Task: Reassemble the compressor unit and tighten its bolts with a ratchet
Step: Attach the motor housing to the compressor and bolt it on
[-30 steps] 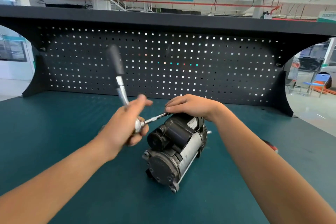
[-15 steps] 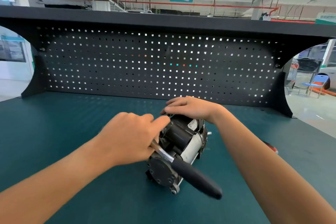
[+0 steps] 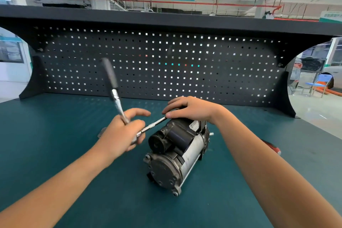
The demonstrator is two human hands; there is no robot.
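The compressor unit (image 3: 177,155) lies on its side on the teal bench (image 3: 55,163), beneath the right hand and just right of the left hand. Its body is dark, worn metal. A round end plate ringed with bolt heads faces the camera, a silver cylinder runs along the right flank, and a black cylindrical housing sits on top. The right hand (image 3: 190,110) rests palm down on the unit's far top, fingers loosely laid across it. The left hand (image 3: 120,133) grips the ratchet (image 3: 115,96) at its head, with the blurred black handle pointing up and away. A thin extension bar (image 3: 153,126) runs from the left hand to the right thumb tip.
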